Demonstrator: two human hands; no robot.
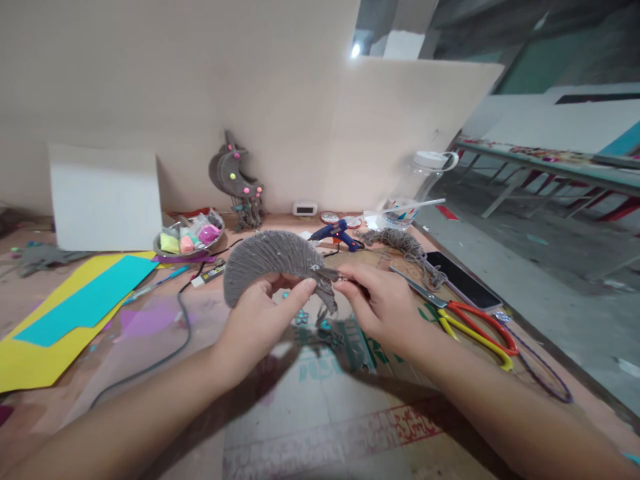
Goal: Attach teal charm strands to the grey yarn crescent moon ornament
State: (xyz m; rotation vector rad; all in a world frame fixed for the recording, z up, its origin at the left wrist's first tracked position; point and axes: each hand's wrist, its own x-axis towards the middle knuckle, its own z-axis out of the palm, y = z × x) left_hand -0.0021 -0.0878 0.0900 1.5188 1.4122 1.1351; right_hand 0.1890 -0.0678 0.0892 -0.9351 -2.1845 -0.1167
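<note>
A grey yarn-wrapped crescent (273, 261) is held above the table in front of me. My left hand (260, 317) grips it from below, fingers closed near its right tip. My right hand (383, 300) pinches the yarn end at that same tip, fingers pressed together. Loose grey yarn hangs just under the tip. A pile of grey yarn (400, 243) lies on the table behind my right hand. Small teal beads (303, 319) sit on the cardboard below the crescent.
Red and yellow scissors (475, 323) and a black phone (463, 280) lie to the right. A blue glue gun (337, 233) and a bowl of coloured clay (190, 237) stand behind. Yellow and teal paper (70, 313) lies left. A finished crescent (235, 177) leans on the wall.
</note>
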